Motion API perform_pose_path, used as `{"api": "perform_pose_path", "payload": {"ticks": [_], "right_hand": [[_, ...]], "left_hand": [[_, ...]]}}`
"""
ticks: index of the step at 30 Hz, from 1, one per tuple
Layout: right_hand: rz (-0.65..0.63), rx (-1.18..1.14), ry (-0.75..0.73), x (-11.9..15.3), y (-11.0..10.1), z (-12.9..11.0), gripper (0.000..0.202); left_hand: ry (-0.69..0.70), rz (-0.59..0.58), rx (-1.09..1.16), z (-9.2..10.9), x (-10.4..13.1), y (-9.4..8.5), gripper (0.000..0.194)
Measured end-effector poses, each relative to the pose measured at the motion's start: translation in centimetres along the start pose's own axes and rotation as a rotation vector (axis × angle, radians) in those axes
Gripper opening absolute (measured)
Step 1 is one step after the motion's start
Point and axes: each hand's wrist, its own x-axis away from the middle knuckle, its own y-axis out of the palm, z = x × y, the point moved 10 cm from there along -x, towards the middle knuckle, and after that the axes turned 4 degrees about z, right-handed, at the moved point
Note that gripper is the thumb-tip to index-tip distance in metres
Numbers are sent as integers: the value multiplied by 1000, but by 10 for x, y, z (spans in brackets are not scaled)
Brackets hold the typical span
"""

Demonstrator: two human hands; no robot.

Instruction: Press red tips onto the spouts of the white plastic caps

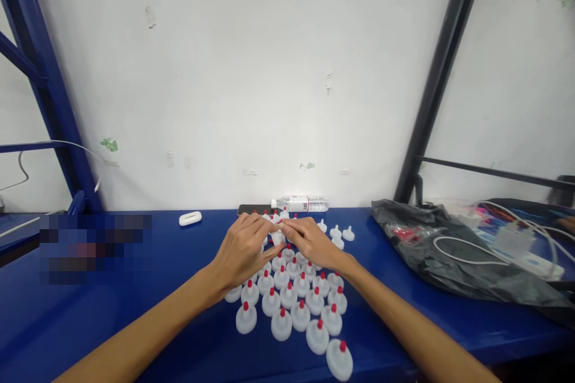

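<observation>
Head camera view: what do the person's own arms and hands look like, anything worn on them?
The left hand and right hand are ungloved, with no ring visible. Both slim forearms, left and right, show no sleeve, watch, cable or marking.

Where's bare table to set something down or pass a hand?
Blue table shows between white case and left arm, and between right arm and grey bag. Crowded: under and nearside of left hand and right hand, among red-capped white pieces.
</observation>
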Motion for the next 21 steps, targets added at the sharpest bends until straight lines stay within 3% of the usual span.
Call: {"api": "perform_pose_path", "payload": {"ticks": [6,9,12,16,18,21], "right_hand": [[21,7,2,-2,-3,5,45],[25,15,1,-2,-5,6,45],[25,-9,3,-2,-2,1,45],[25,-71,-6,-3,2,-9,45],[61,-87,1,-3,-8,-5,46],[284,-114,103,2,-55,24,49]], "left_hand": [[1,14,-90,3,-2,1,13],[-172,-18,4,-11,-4,0,18],[-428,-122,253,-32,-3,9,21],[-667,-255,826,-39,6,33,20],[-761,-289,1038,-42,15,44,25],[-846,-247,1080,-60,26,47,38]]}}
